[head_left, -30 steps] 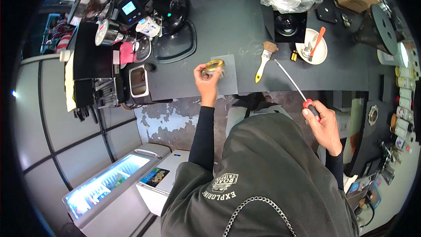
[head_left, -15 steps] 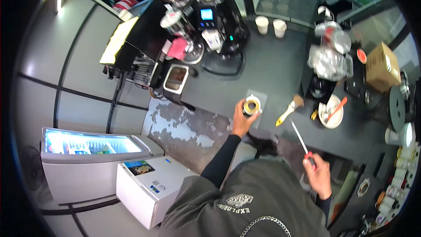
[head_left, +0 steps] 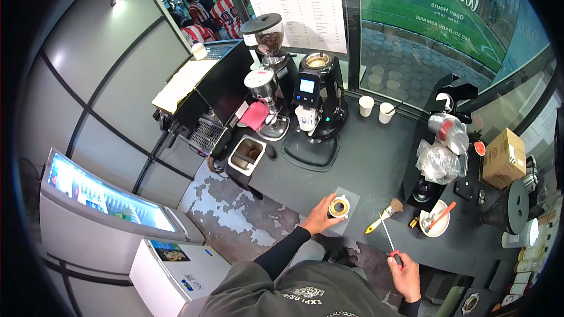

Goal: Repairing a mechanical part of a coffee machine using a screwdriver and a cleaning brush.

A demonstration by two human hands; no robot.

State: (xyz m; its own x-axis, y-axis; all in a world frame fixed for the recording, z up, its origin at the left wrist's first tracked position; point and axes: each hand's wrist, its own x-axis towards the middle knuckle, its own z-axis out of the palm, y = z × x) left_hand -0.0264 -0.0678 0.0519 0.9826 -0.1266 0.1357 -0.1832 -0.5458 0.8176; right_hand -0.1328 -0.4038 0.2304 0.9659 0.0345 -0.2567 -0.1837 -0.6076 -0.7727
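In my left hand [head_left: 320, 217] is a small round silver part with a gold-coloured ring and a dark middle [head_left: 339, 207]. I hold it over a pale sheet [head_left: 350, 198] near the counter's front edge, fingers curled about its side. My right hand [head_left: 406, 277] grips the red-and-black handle of a screwdriver [head_left: 387, 236]. Its thin shaft points forward and left, and the tip appears over a brush with a yellow handle [head_left: 373, 226]. Whether tip and brush touch, I cannot tell. Right of the brush lies a white bowl [head_left: 442, 226] with an orange-handled utensil [head_left: 445, 212].
A black coffee grinder with a lit screen [head_left: 318, 91] stands behind, its top open. Left of it are a second grinder [head_left: 271, 41] and a metal-rimmed bin [head_left: 247, 158]. Two paper cups [head_left: 366, 105] stand by the window; a cardboard box [head_left: 504, 158] sits at right.
The view has tilted up, showing more of the window. My right hand has moved forward and left, bringing the screwdriver tip over the brush. My left hand keeps hold of the round part.
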